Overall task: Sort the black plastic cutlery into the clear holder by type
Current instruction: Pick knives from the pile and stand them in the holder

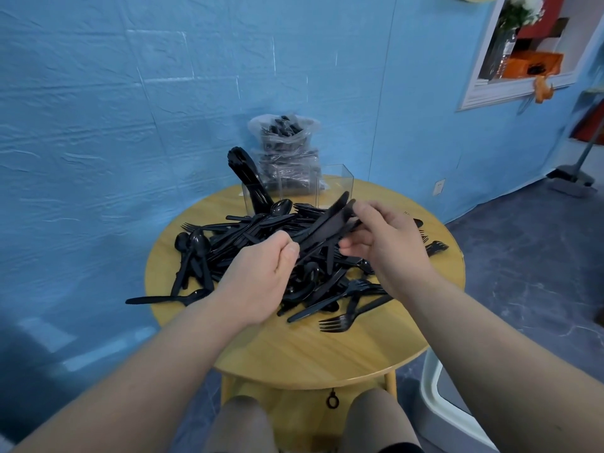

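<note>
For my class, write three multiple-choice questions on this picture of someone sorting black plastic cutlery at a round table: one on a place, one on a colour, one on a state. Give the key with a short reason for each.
1. Where does the clear holder stand?
A. at the table's far edge, behind the pile
B. on the floor
C. at the near edge by the knees

2. What colour is the wall behind the table?
A. white
B. blue
C. green

3. What are the hands doing?
A. resting flat on the table
B. both holding a bundle of knives
C. lifting the bag

Key: 1 A, the holder stands beyond the cutlery pile, in front of the plastic bag. 2 B, the wall is blue. 3 B, the left hand grips one end of the knives, and the right hand pinches the other.
</note>
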